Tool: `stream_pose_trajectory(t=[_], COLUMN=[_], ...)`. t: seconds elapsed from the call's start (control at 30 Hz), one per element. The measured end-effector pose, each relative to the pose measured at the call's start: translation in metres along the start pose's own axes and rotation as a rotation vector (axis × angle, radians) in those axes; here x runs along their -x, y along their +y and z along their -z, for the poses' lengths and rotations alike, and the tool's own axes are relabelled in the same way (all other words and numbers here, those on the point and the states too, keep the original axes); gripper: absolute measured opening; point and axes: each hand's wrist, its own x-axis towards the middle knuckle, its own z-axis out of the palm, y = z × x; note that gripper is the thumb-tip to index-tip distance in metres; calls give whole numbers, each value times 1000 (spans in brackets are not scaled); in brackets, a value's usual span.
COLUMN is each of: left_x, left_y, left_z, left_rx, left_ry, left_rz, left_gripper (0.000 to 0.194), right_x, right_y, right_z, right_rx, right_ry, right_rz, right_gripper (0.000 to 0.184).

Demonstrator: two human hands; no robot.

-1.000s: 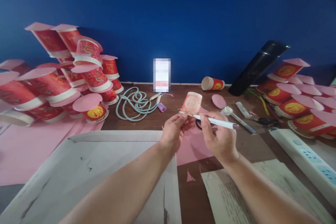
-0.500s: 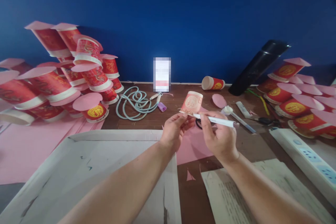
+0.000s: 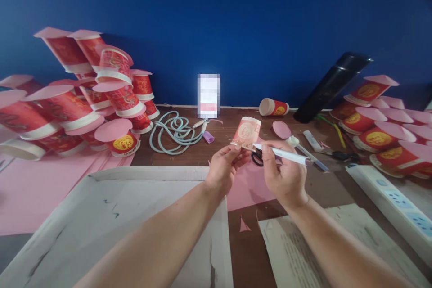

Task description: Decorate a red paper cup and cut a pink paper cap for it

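Note:
My left hand (image 3: pixel 224 168) pinches the rim of a red paper cup (image 3: pixel 247 131), which is tilted with its rim down and a pale gold emblem facing me. In my right hand (image 3: pixel 286 173) is a slim white pen-like tube (image 3: pixel 290 155), gripped like a pen. Its pointed tip is at the right end of the cup's rim; whether it touches, I cannot tell. Behind my hands show the black handles of scissors (image 3: pixel 257 158) on a pink paper sheet (image 3: pixel 249 189). A pink paper disc (image 3: pixel 281 129) lies just beyond my right hand.
Red cups topped with pink discs are stacked at left (image 3: pixel 114 63) and right (image 3: pixel 376 137). A lit phone (image 3: pixel 208 95), coiled pale-blue cord (image 3: pixel 173 132), purple cap (image 3: pixel 208 137), lying cups (image 3: pixel 275 106), black bottle (image 3: pixel 332 85), power strip (image 3: pixel 391 202) and shallow white box (image 3: pixel 148 173) surround my hands.
My right hand has shifted slightly to the right, taking the tube's tip along the cup's rim toward its right end. My left hand and the cup stay nearly still.

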Motion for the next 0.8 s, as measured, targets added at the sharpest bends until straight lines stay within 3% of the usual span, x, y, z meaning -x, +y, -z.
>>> stream_pose_trajectory(t=[0.27, 0.67, 0.8], left_x=[-1, -2, -3], left_y=[-1, -1, -1], left_z=[2, 2, 3], left_rx=[26, 10, 25], left_ry=[4, 9, 3], left_rz=[-10, 4, -3], left_gripper=[11, 12, 11], right_x=[1, 2, 2], right_y=[-3, -2, -3], right_z=[-1, 0, 1], right_rx=[-6, -12, -50], right_ry=[-36, -85, -40], right_rz=[27, -72, -68], right_gripper=[10, 13, 13])
